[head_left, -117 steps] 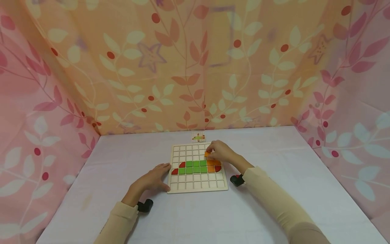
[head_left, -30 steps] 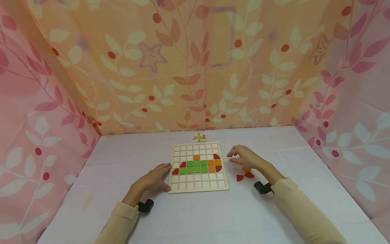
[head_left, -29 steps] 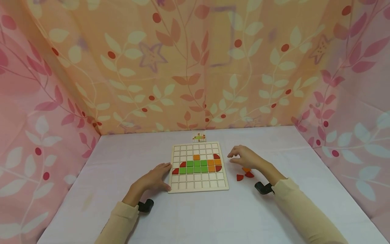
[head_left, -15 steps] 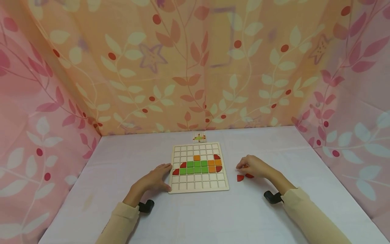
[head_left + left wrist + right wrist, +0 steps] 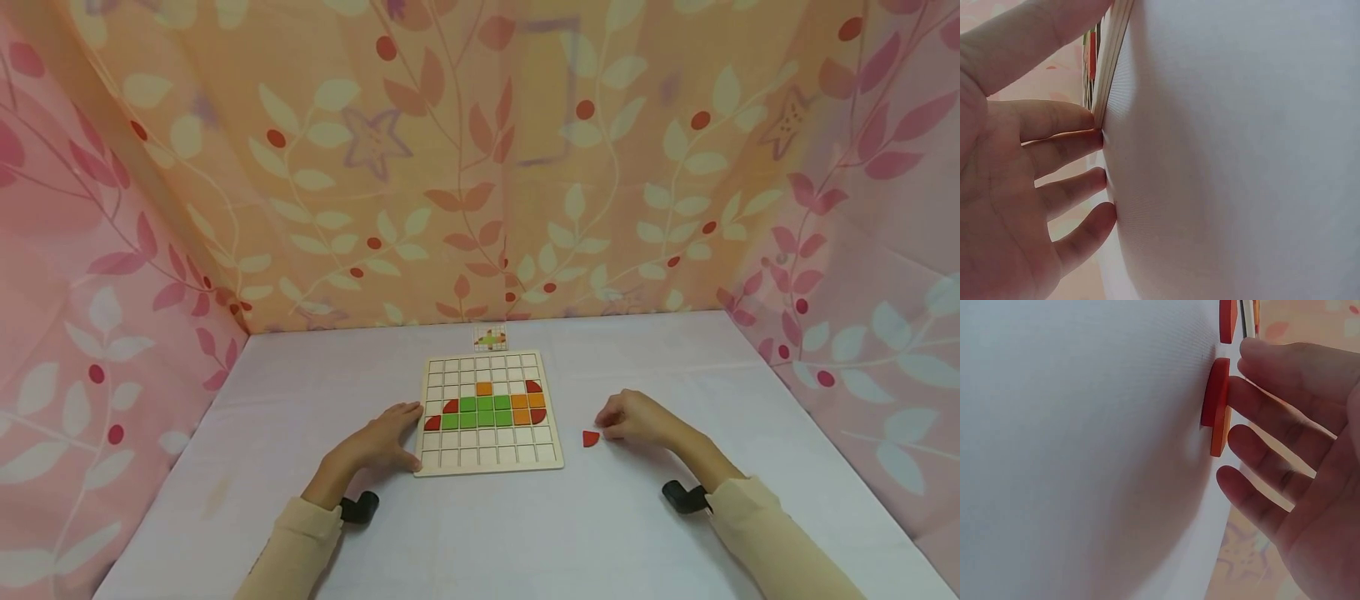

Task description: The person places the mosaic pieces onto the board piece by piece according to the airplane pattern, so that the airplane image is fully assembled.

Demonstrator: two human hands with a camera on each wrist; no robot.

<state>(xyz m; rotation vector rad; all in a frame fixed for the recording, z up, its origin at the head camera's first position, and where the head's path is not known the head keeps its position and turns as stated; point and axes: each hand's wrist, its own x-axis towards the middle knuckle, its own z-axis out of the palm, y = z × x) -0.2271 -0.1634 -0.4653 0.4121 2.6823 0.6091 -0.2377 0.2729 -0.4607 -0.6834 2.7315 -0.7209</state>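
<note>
My left hand [image 5: 381, 437] rests with spread fingers at the left edge of a wooden grid board [image 5: 477, 456], thumb by its near corner. On the board lie green squares [image 5: 486, 417], orange squares [image 5: 520, 402] and red quarter-round pieces [image 5: 538, 416]. To the right of the board, my right hand [image 5: 641, 421] is low over the table. Its relaxed fingers are right at a red piece [image 5: 1214, 394] lying over an orange piece [image 5: 1220, 444], as the right wrist view shows; the head view hides both. Another red quarter-round piece [image 5: 591, 438] lies just left of the fingertips.
A small pattern card [image 5: 491, 337] lies behind the board, near the far edge of the white-covered table [image 5: 480, 542]. Flowered cloth [image 5: 480, 167] hangs around the back and both sides. A black wrist camera [image 5: 682, 497] sits below each hand.
My right hand has moved from the board's far right part to the loose pieces on the right. A single orange square now sits above the green ones. The left hand has stayed put.
</note>
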